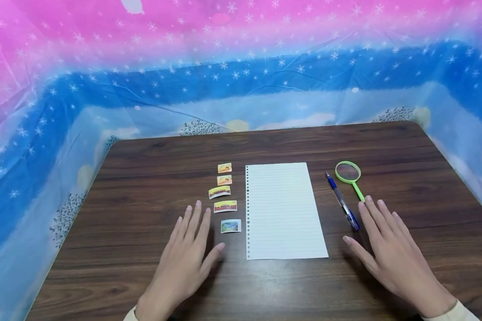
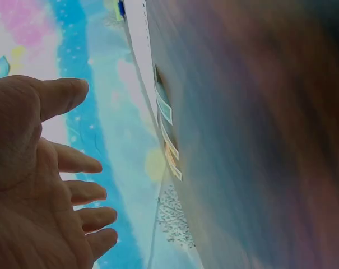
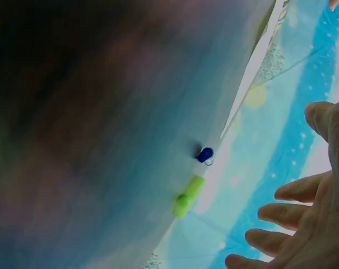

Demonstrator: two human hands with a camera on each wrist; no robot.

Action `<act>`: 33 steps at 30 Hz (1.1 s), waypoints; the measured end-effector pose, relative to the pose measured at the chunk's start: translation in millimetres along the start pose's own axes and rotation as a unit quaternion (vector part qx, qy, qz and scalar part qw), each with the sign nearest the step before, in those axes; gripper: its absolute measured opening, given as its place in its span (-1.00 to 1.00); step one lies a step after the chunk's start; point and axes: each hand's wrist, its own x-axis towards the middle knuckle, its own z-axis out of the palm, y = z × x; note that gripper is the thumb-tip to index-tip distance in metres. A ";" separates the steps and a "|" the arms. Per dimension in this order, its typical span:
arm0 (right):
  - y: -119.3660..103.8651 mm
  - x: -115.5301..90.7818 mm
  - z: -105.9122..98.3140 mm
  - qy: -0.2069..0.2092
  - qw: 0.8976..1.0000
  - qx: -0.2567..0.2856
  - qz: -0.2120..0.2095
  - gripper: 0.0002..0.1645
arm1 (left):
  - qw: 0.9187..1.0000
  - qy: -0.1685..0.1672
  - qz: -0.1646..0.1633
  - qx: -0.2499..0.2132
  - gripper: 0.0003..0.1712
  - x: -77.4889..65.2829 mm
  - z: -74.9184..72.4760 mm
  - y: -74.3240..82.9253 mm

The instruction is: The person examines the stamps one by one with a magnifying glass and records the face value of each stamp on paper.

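Observation:
My left hand [image 1: 186, 256] is held palm down with straight, spread fingers, left of a column of several small stamps [image 1: 225, 206]; the lowest stamp [image 1: 230, 226] has a blue-green landscape. In the left wrist view the palm [image 2: 29, 190] holds nothing and is apart from the table. My right hand [image 1: 393, 258], also with straight fingers, is nearest a green magnifying glass [image 1: 358, 191] and a blue pen [image 1: 342, 203]. In the right wrist view that hand [image 3: 312, 216] is raised off the tabletop and holds nothing. A lined, hole-punched sheet of paper [image 1: 285, 209] lies flat between the hands.
The dark wood-grain table [image 1: 152, 174] bears all these things. Behind and along both sides hangs a pink and blue cloth [image 1: 241, 58] printed with snowflakes, close to the table's edges.

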 end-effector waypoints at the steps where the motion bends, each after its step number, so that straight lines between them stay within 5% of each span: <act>1: 1.6 1.4 0.1 -0.003 1.000 0.001 0.003 0.01 | 1.000 -0.003 -0.001 -0.005 -0.11 1.7 -0.5 -1.8; 16: 21.9 28.9 3.1 -0.001 0.997 0.043 0.056 -0.05 | 0.992 -0.012 0.005 -0.125 -0.28 30.8 -0.8 -21.6; 33: 39.5 50.2 9.4 -0.012 0.991 0.069 0.110 -0.28 | 0.987 -0.011 0.002 -0.162 -0.49 50.1 9.7 -34.5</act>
